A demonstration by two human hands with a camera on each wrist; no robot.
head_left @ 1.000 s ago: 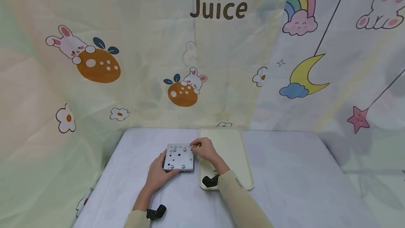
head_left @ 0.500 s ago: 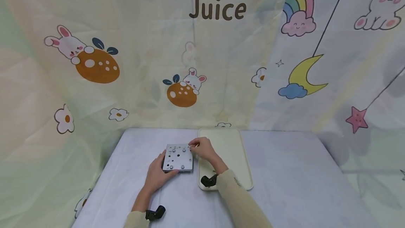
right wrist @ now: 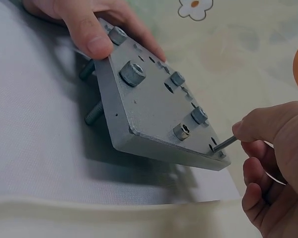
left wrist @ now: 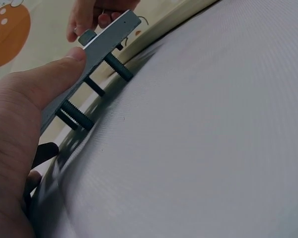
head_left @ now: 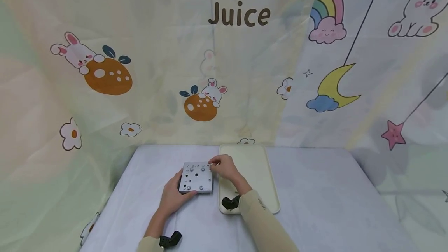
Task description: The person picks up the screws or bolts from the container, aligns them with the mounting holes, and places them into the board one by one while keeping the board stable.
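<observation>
My left hand [head_left: 172, 194] grips a grey metal plate [head_left: 200, 181] by its left and near edges, the thumb on top in the right wrist view. Several socket-head bolts [right wrist: 132, 73] stand in the plate, and their threaded shanks [left wrist: 78, 115] stick out below, holding it above the tablecloth. Between thumb and fingers, my right hand [head_left: 226, 167] pinches a thin metal pin [right wrist: 225, 144]. The pin slants, its tip at a small hole near the plate's far right corner. How deep the tip sits, I cannot tell.
A cream tray [head_left: 252, 178] lies right of the plate, under my right forearm. Small dark items in it are partly hidden by the black wrist camera [head_left: 231, 203]. White cloth [head_left: 315, 193] covers the table, and a printed curtain [head_left: 157, 100] hangs behind.
The head view has tilted slightly, so the whole scene sits a little lower. Both hands keep their places on and at the plate, with hardly any visible movement.
</observation>
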